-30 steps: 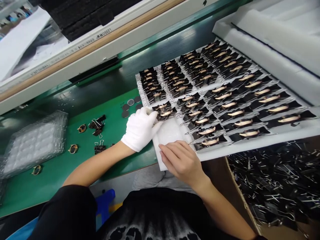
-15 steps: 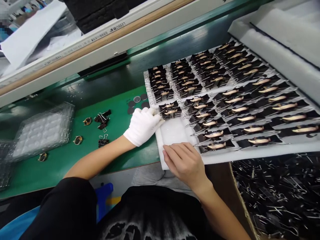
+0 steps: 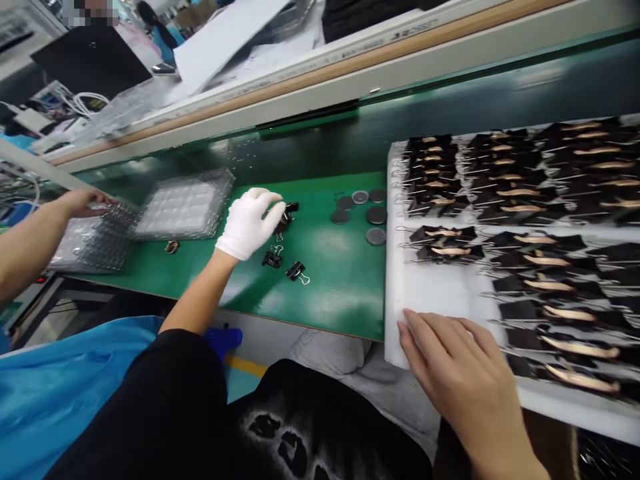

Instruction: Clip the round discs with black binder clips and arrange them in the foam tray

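My left hand (image 3: 251, 221), in a white glove, hovers over the green mat (image 3: 325, 287) with its fingers curved apart beside a cluster of black binder clips (image 3: 286, 217). Its fingertips partly cover that cluster; whether they touch it cannot be made out. Two more black clips (image 3: 273, 257) (image 3: 299, 272) lie just below. My bare right hand (image 3: 457, 373) rests, fingers loosely spread and holding nothing, on the white foam tray (image 3: 433, 293). Rows of clips pinching thin tan-edged pieces (image 3: 450, 251) stand in the tray. A small gold ring-shaped part (image 3: 171, 247) lies left of my glove.
Another person's hand (image 3: 90, 202) touches stacked clear plastic trays (image 3: 95, 243) at far left. A second clear tray stack (image 3: 183, 203) sits beside them. Several dark round discs (image 3: 377, 215) lie near the foam tray. A raised ledge (image 3: 320, 93) crosses behind.
My gloved left hand has moved left from the foam tray to the loose clips. The view has swung left, and another person's arm has come in. Only one gold ring-shaped part shows now.
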The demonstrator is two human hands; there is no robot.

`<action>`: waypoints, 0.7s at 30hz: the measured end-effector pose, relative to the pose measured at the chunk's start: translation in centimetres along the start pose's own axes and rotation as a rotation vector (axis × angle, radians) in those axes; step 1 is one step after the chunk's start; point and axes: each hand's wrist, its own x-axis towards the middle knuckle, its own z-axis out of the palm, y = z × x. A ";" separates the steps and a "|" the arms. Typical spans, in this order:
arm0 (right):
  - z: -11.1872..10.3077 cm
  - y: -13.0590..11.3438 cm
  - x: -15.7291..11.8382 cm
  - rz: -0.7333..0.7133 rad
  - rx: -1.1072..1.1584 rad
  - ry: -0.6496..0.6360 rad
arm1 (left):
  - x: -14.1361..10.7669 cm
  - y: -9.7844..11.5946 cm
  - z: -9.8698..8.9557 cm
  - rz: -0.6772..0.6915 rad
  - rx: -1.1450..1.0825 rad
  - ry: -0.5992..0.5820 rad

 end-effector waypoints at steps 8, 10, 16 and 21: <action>2.1 -1.2 6.0 -0.066 -0.118 -0.259 | 0.9 -6.9 4.5 0.071 -0.162 -0.233; 4.0 -1.6 8.4 -0.018 -0.163 -0.341 | 1.5 -5.6 5.5 0.117 -0.204 -0.297; 8.3 -1.5 13.1 0.113 -0.402 -0.449 | 0.9 -4.4 5.0 0.243 -0.263 -0.300; 9.0 -1.1 12.6 0.105 -0.378 -0.433 | 1.0 -9.2 3.8 -0.176 0.135 -0.211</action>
